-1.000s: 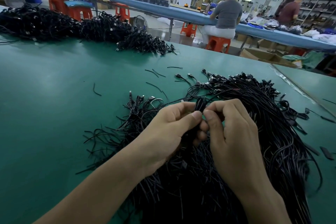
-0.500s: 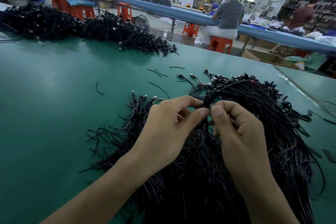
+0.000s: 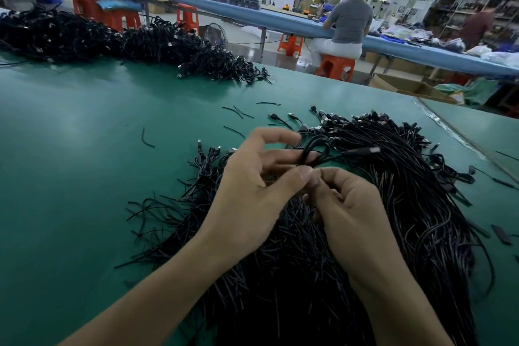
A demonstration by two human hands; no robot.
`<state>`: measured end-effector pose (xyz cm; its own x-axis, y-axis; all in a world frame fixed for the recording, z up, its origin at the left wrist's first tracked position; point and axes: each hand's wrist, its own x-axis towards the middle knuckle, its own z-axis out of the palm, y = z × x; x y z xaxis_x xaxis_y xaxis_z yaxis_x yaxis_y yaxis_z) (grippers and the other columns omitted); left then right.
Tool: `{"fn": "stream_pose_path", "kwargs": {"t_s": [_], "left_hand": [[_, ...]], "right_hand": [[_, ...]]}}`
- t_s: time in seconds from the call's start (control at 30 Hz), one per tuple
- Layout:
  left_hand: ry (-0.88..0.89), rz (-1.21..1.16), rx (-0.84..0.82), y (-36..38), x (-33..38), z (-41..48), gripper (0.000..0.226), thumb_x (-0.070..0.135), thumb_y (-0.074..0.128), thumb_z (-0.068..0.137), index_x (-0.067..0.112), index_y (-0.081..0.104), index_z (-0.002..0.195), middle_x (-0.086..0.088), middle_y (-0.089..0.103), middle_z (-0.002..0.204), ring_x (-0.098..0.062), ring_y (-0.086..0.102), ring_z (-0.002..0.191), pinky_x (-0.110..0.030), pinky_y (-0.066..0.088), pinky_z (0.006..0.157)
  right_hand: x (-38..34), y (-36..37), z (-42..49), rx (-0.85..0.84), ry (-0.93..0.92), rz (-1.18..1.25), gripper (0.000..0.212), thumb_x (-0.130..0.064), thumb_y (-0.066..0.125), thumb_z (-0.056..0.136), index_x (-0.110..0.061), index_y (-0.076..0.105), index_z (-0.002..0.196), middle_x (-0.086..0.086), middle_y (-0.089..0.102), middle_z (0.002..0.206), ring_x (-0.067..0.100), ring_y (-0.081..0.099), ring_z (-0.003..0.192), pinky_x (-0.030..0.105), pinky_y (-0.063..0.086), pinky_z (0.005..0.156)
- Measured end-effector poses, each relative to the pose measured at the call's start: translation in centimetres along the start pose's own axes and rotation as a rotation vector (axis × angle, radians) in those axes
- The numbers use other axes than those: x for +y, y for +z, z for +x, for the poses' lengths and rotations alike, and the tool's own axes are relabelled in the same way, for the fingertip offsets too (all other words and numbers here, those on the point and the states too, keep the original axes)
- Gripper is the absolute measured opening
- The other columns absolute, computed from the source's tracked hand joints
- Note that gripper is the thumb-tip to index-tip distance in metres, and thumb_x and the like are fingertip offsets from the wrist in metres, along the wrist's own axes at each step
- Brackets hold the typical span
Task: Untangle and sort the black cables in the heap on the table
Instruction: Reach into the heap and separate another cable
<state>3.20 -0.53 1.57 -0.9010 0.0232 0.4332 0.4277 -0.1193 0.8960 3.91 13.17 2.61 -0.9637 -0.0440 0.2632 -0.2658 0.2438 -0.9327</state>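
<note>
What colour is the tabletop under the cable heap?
Plain teal-green, no pattern: the tabletop shows best in the head view, left of the cable heap.

We're on a factory assembly floor: long green table point(image 3: 84, 135) piled with black cables point(image 3: 393, 205), orange plastic stools point(image 3: 335, 66), a worker point(image 3: 348, 25) seated at the blue bench point(image 3: 280, 18), stocked shelving point(image 3: 460, 8) behind.

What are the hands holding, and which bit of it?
One black cable, folded into a loop. The left hand and right hand both pinch it just below the loop.
</note>
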Motion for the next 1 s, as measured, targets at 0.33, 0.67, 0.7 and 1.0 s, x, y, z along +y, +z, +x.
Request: {"fn": "stream_pose_path", "kwargs": {"t_s": [0.33, 0.67, 0.7, 1.0], "left_hand": [[0.206, 0.399, 0.135, 0.1, 0.3, -0.1, 0.036, 0.005, 0.082, 0.076, 0.038, 0.072, 0.088, 0.011, 0.058, 0.087, -0.004, 0.053, 0.079, -0.013, 0.039, 0.068], [0.171, 0.429, -0.106, 0.1, 0.5, -0.7, 0.037, 0.001, 0.049, 0.084, 0.025, 0.075, 0.095, 0.006, 0.049, 0.088, -0.011, 0.050, 0.078, -0.014, 0.038, 0.068], [0.145, 0.425, -0.128, 0.1, 0.5, -0.8, 0.034, 0.008, 0.047, 0.084, 0.024, 0.075, 0.094, 0.008, 0.050, 0.088, -0.011, 0.051, 0.081, -0.016, 0.038, 0.070], [-0.362, -0.092, -0.141, 0.3, 1.5, -0.4, 0.068, 0.066, 0.025, 0.090, 0.017, 0.070, 0.078, -0.008, 0.063, 0.072, -0.015, 0.055, 0.064, -0.026, 0.047, 0.057]], "right_hand": [[0.0, -0.2, 0.2, 0.116, -0.032, 0.159, 0.017, -0.019, 0.060, 0.095, -0.013, 0.067, 0.080, -0.006, 0.057, 0.059, 0.006, 0.045, 0.054, 0.016, 0.038, 0.048], [0.1, -0.5, 0.3, 0.198, -0.175, 0.107, 0.019, -0.021, 0.055, 0.099, -0.013, 0.062, 0.083, -0.015, 0.053, 0.063, -0.002, 0.044, 0.057, 0.012, 0.037, 0.053], [0.0, -0.7, 0.3, 0.208, -0.205, 0.069, 0.019, -0.021, 0.055, 0.098, -0.014, 0.062, 0.083, -0.016, 0.055, 0.064, -0.002, 0.046, 0.058, 0.011, 0.038, 0.054], [-0.3, -0.1, -0.1, 0.214, -0.455, -0.449, 0.008, -0.028, 0.058, 0.094, -0.033, 0.056, 0.088, -0.021, 0.054, 0.091, 0.003, 0.046, 0.094, 0.010, 0.035, 0.080]]}}
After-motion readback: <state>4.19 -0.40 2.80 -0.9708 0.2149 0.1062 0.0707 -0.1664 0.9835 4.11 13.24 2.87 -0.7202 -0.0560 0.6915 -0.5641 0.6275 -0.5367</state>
